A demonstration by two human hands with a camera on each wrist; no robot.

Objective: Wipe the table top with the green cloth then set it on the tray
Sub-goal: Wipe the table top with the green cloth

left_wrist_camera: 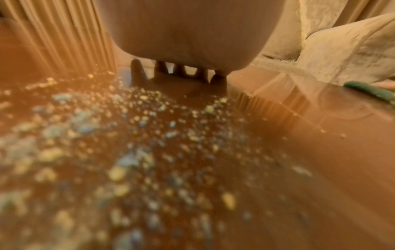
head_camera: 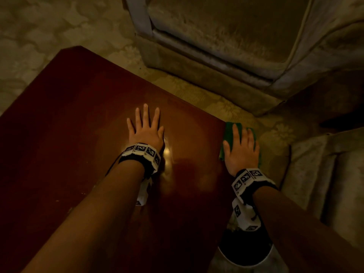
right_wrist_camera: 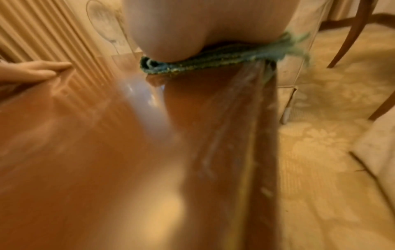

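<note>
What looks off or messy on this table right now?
Pale crumbs are scattered over the table top near the left hand. The green cloth, pressed under the right hand, overhangs the table's right edge.

Three cameras: one high on the head, two low at the wrists.

The head view looks steeply down from above the near side onto the bench (head_camera: 82, 107), taking in both forearms, the left hand (head_camera: 145, 133), the right hand (head_camera: 241, 152) and an armchair (head_camera: 226, 36) beyond. The left wrist view sits nearly on the bench (left_wrist_camera: 299, 152), facing far along the palm, its foreground blurred. The right wrist view skims the bench's right edge (right_wrist_camera: 252, 135) just as low. All three share the green cloth (head_camera: 229, 131) (left_wrist_camera: 367, 89) (right_wrist_camera: 203, 64); the right wrist view also catches the left hand's fingers (right_wrist_camera: 38, 71).
</note>
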